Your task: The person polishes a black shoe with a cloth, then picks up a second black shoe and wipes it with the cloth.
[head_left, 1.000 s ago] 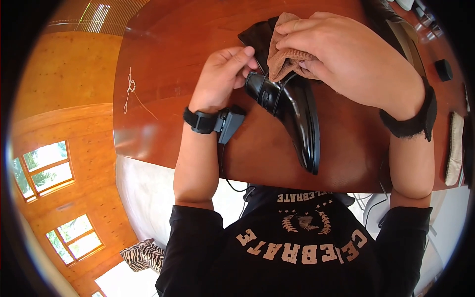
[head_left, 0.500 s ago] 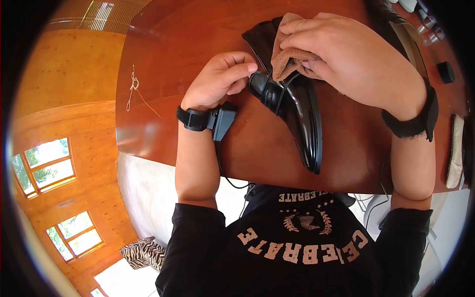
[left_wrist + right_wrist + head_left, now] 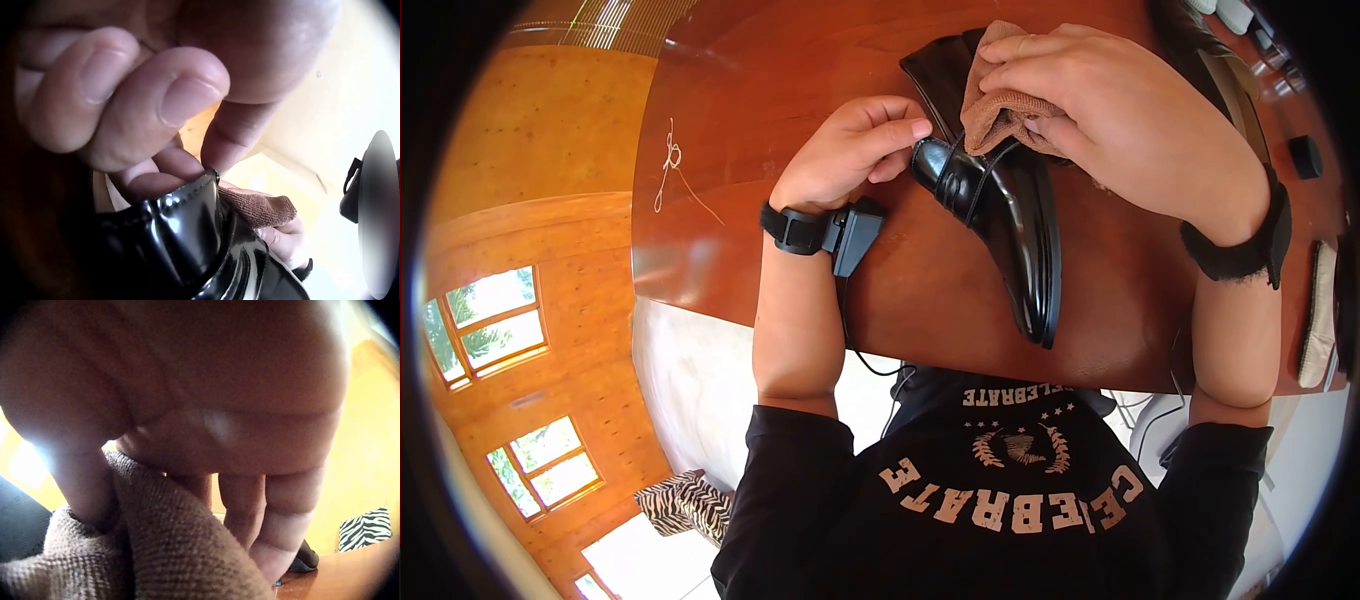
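Note:
A glossy black dress shoe (image 3: 1022, 235) lies on the table with its toe towards the person. My left hand (image 3: 850, 150) pinches the upper tip of the shoe's tongue (image 3: 178, 219) between thumb and forefinger, the other fingers curled. Above the shoe's opening, my right hand (image 3: 1115, 125) grips a folded brown cloth (image 3: 998, 112), with the thumb tucked into a fold, as the cloth (image 3: 181, 537) shows in the right wrist view. The cloth covers part of the shoe's opening and laces in the head view. The dark heel end (image 3: 945, 75) extends behind the cloth.
A thin pale string (image 3: 668, 170) lies on the brown table (image 3: 730, 240) at the left. On the right are a small black round piece (image 3: 1305, 157), a long brush-like thing with a beige face (image 3: 1318, 315) and another dark shoe (image 3: 1225, 85). The table's front edge runs close to the person.
My left thumb has come down onto the tip of the tongue, after pointing up beside it a second ago. My right hand and the cloth show only a slight shift rightward in view.

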`<action>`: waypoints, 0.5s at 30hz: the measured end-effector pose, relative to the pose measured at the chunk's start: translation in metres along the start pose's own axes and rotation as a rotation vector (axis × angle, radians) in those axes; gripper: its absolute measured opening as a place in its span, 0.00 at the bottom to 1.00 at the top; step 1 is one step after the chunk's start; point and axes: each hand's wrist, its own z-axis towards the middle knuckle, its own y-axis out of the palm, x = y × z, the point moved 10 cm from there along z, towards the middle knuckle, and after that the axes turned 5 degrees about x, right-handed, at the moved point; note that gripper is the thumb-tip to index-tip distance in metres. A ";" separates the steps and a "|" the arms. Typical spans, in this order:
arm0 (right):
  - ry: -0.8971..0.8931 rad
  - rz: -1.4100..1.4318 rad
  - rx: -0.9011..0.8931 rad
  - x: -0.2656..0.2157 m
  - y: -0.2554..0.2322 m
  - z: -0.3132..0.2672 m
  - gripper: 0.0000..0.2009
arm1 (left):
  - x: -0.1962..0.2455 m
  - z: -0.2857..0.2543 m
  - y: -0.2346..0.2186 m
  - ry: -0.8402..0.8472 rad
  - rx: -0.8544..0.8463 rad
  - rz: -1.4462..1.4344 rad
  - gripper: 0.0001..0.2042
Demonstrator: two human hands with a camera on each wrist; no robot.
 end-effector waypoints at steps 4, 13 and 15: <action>0.028 -0.013 0.013 0.003 0.001 -0.002 0.12 | -0.001 0.001 0.000 0.017 -0.040 -0.014 0.10; -0.066 -0.028 0.060 -0.010 -0.007 0.001 0.12 | 0.010 -0.001 0.002 0.127 -0.080 -0.069 0.07; -0.045 0.000 0.008 -0.011 -0.007 0.005 0.12 | 0.011 -0.002 0.002 0.145 -0.095 -0.075 0.07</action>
